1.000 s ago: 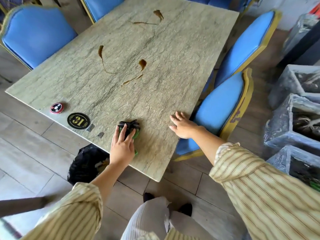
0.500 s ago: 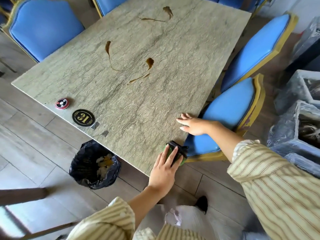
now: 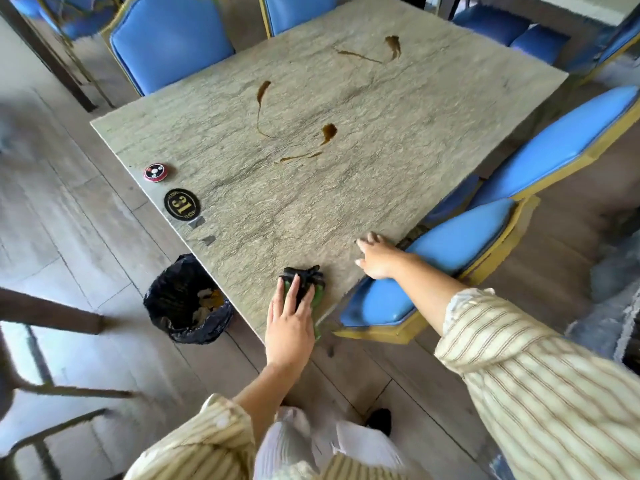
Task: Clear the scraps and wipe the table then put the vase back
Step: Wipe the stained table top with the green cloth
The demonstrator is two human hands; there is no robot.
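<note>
I saw the left hand lying flat on a dark cloth with green under it, fingers straight and pressing it onto the stone table just inside the table's near corner. The right hand rested open at the table's near right edge, fingers spread and loose, holding nothing; the two hands were apart, the cloth between them and nearer the left.

Out past the cloth, toward the table's middle, brown streaks lay on the stone, with more brown marks near the far side. Along the table's left edge sat a round red button and a black oval number plate, close together. On the floor beside the table's near left edge stood a bin lined with a black bag, scraps showing inside. A blue chair was tucked against the table's right edge, just under the right hand. I could not find a vase anywhere in view.
</note>
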